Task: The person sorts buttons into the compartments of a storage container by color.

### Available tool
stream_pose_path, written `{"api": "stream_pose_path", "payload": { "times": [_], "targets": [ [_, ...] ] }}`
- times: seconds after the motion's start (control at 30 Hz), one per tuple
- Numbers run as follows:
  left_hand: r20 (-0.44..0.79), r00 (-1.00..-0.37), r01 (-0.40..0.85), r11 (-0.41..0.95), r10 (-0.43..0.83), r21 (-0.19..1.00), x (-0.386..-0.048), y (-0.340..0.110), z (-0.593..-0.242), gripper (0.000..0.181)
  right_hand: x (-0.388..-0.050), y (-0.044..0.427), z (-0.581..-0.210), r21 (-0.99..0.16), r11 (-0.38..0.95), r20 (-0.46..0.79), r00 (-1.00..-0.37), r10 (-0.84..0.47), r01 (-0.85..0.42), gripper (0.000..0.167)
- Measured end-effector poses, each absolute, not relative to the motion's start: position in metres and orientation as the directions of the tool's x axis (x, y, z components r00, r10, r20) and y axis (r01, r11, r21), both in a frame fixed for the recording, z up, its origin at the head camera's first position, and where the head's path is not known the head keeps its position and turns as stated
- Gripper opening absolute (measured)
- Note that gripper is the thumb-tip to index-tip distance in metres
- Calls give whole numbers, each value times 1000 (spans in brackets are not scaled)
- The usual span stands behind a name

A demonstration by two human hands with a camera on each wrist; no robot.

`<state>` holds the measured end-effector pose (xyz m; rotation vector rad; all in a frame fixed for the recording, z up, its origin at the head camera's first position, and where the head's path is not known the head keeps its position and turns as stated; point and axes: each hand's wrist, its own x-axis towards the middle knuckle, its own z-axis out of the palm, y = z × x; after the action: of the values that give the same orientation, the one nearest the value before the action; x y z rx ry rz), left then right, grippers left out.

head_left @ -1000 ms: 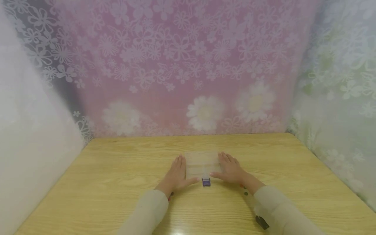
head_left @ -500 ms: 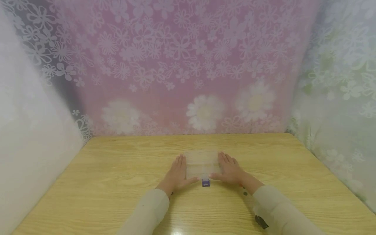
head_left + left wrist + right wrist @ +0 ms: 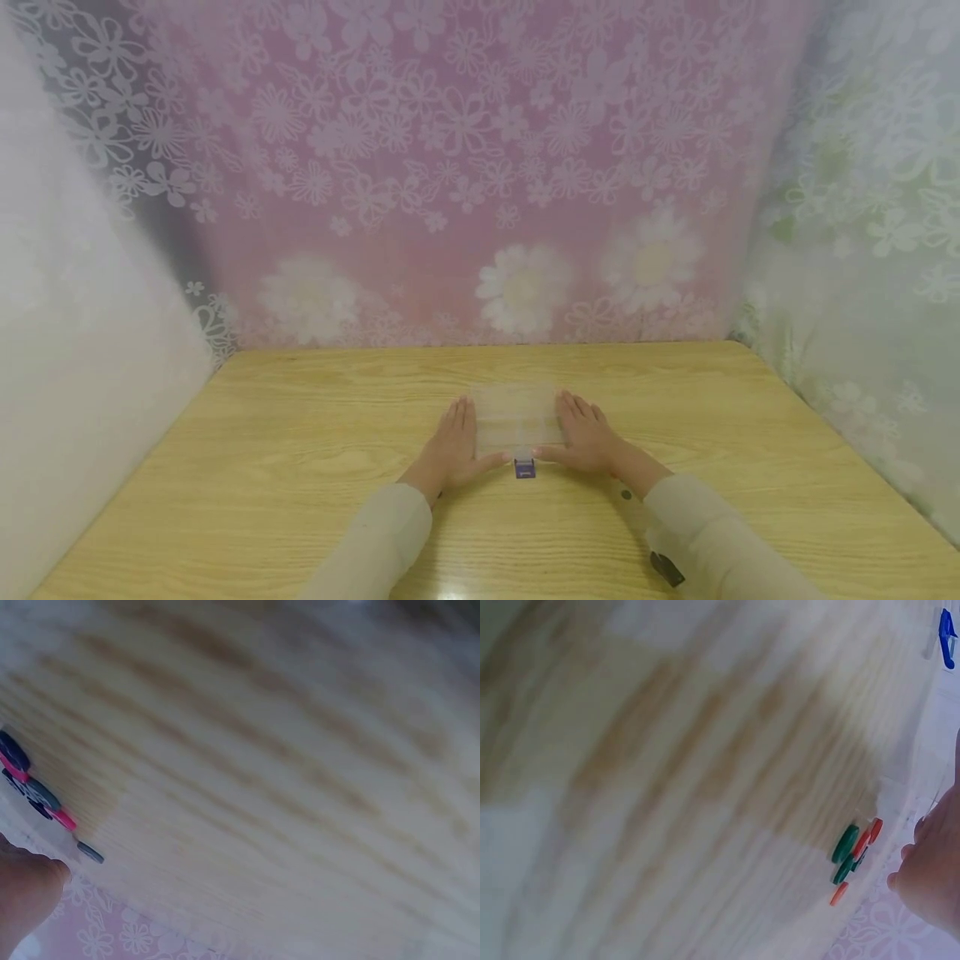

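A clear plastic box (image 3: pixel 517 417) lies on the wooden table between both hands, a small purple-blue latch (image 3: pixel 525 468) on its near side. Along its left side rests my left hand (image 3: pixel 452 446), fingers straight and thumb stretched toward the latch. My right hand (image 3: pixel 588 437) lies against the right side in the same way, its thumb pointing at the latch from the other side. Part of the left hand (image 3: pixel 30 896) shows at the edge of the left wrist view. In the right wrist view, the right hand (image 3: pixel 934 870) appears below the blue latch (image 3: pixel 947 637).
Small round discs, red and dark (image 3: pixel 30 784), lie beyond the left wrist. Red and green discs (image 3: pixel 845 844) lie by the right one; the sleeves and hands mostly cover them in the head view. A dark flat object (image 3: pixel 666 569) sits beside the right sleeve. Floral curtains surround the table (image 3: pixel 300 433).
Both hands stay at the box's sides with almost no movement. The latch has shifted very slightly left and nearer. Red discs by the left wrist have passed out of sight in the head view.
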<state>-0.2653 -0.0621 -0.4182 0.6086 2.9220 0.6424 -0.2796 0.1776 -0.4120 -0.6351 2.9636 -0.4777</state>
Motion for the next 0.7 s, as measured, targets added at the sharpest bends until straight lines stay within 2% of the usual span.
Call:
{"api": "stream_pose_path", "payload": {
  "times": [0.7],
  "targets": [
    [42,-901,413,824,431,388,-257,-63,-423,96,-269,177,-415,-325,862,24,-915,-403,-389,99]
  ]
}}
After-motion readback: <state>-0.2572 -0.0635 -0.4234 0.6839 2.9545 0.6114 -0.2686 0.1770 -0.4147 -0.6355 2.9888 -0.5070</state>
